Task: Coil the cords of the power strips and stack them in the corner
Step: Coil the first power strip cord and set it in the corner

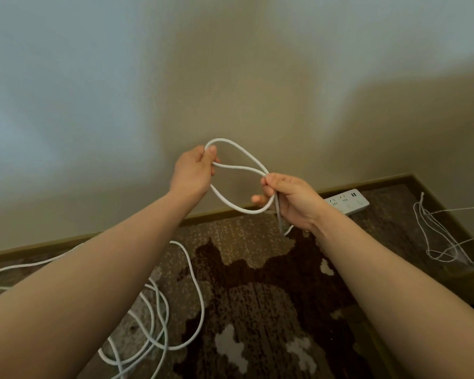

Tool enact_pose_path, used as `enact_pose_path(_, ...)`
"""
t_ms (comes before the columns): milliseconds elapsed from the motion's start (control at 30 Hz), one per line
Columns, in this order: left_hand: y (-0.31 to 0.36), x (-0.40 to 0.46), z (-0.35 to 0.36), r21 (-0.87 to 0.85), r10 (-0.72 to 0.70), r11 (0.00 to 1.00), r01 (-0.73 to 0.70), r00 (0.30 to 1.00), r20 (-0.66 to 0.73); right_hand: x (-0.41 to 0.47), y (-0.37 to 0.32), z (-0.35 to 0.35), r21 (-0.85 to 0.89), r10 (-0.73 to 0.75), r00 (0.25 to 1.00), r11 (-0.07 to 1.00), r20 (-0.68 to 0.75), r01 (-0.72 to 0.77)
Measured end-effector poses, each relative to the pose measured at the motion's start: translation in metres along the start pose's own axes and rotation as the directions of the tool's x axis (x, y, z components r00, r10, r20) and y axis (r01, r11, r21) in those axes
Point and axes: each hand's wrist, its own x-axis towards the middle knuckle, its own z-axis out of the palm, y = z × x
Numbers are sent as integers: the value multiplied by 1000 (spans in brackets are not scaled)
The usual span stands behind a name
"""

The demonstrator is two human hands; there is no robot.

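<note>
Both hands loop the cord mid-frame.
I see my left hand (194, 170) and right hand (290, 198) each pinching the white cord (241, 168), fingers curled.

carpet (257, 310) brown patterned | baseboard (66, 243) | wall (230, 64) beige | thin wires (435, 236) far rt

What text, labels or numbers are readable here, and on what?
None can be read.
Power strip by the baseboard: only socket holes and buttons show; any marking is too small and blurred to make out.
White cord, wall and carpet: no lettering visible.
</note>
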Motion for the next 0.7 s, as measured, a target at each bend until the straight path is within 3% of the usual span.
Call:
enact_pose_path(100, -8, -6, 2, 112, 55, 992, -61, 997, 53, -4, 0, -8, 196, 0, 999, 981, 46, -9)
enact_pose_path(167, -10, -13, 8, 147, 85, 983, -109, 984, 157, -1, 1, -13, 222, -54, 997, 973, -59, 66)
enact_pose_path(267, -15, -24, 16, 158, 75, 976, -147, 918, 390, 6, -1, -23, 130, -158, 946, 971, -281, 201)
enact_pose_path(400, -35, -36, 15, 239, -34, 961, -140, 797, 603, 13, -1, -35, -151, -279, 864, 960, -419, 237)
enact_pose_path(567, -62, -34, -10, 289, -168, 957, -18, 778, 605, 19, -14, -44, -301, -386, 758, 918, -526, 259)
enact_pose_path(700, -76, -21, -38, 281, -183, 959, 40, 844, 504, 14, -39, -57, -286, -423, 673, 906, -606, 313)
